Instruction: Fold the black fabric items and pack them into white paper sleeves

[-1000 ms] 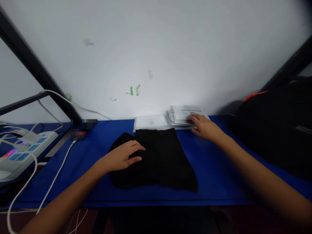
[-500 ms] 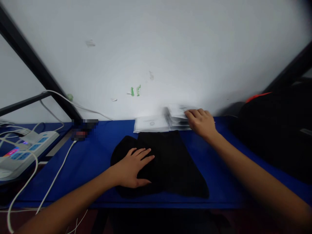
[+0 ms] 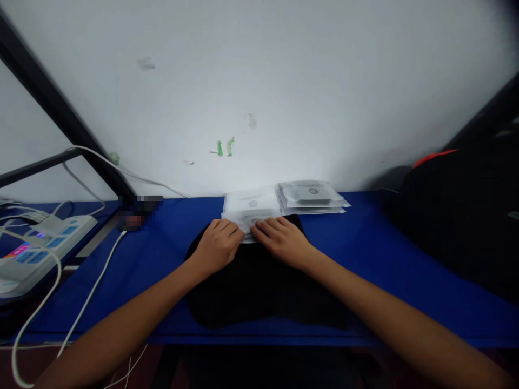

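A white, translucent flat packet (image 3: 248,219) is pinched by its near edge between my two hands, above the far edge of a folded black cloth (image 3: 263,289). My left hand (image 3: 218,246) has its fingers closed at the packet's left side. On the right side, the fingers of my right hand (image 3: 284,241) are closed on the same edge. Directly behind lies another white packet (image 3: 252,198) with a round printed mark, partly covered by the held one. To its right, against the wall, rests a stack of similar packets (image 3: 313,193).
The blue table (image 3: 348,302) runs along a white wall (image 3: 308,92). A white power strip (image 3: 52,256) with several cables stands at the left. On the right sits a large dark bag-like object (image 3: 462,227) with an orange edge. Black frame bars (image 3: 65,102) rise at the left.
My right hand has moved left and nearer from the right-hand stack. My left hand has lifted from the cloth and moved up. Both now grip one packet over the cloth.
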`<state>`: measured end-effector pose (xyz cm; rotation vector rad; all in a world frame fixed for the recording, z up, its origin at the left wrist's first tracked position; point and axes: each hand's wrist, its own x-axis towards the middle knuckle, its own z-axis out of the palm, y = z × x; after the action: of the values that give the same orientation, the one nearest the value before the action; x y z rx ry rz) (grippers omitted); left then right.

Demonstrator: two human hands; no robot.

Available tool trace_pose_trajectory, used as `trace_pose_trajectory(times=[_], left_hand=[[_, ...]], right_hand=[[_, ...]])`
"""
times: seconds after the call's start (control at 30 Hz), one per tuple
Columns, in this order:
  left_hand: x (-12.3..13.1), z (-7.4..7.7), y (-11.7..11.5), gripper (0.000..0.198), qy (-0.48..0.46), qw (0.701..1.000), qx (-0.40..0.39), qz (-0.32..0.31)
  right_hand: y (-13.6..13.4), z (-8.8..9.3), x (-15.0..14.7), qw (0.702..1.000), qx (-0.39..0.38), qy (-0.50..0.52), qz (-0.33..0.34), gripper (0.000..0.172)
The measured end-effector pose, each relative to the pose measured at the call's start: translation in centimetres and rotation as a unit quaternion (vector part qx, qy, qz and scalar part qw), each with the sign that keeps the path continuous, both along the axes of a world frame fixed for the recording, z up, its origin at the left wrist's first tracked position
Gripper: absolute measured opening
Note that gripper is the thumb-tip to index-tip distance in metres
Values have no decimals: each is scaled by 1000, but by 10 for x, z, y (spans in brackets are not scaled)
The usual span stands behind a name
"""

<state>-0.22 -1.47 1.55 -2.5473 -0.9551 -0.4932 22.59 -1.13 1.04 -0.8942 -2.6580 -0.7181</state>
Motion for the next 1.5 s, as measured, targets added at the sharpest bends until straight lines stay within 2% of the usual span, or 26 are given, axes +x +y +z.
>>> trace_pose_trajectory(times=[0.17, 0.37, 0.47, 0.57, 0.67, 0.93, 1.17, 1.3, 1.5], left_hand=[[-12, 2, 10, 10, -41, 998, 5, 40], [-7, 6, 5, 6, -91, 991, 42, 83], [6, 8, -8, 14, -142, 988, 52, 21], [17, 9, -22, 8, -142, 985, 69, -73], [19, 8, -28, 11, -139, 981, 77, -108], [18, 6, -24, 6, -155, 980, 63, -103], [15, 14, -23, 11, -122, 983, 98, -98], [-2, 20, -7, 8, -142, 979, 128, -73], [-33, 22, 22, 9, -162, 979, 127, -9]], right_hand=[[1, 11, 29, 997, -29, 53, -47, 18], [-4, 10, 28, 985, 7, 167, 38, 20], [-12, 6, 17, 971, 19, 221, 88, 20], [-22, 5, 7, 961, 0, 219, 167, 25], [-27, 7, 1, 951, -14, 231, 205, 25], [-28, 11, -4, 958, -1, 240, 157, 17], [-28, 12, -2, 957, 15, 232, 172, 25], [-22, 17, 12, 949, 37, 273, 156, 21], [-11, 23, 34, 936, 59, 337, 77, 18]])
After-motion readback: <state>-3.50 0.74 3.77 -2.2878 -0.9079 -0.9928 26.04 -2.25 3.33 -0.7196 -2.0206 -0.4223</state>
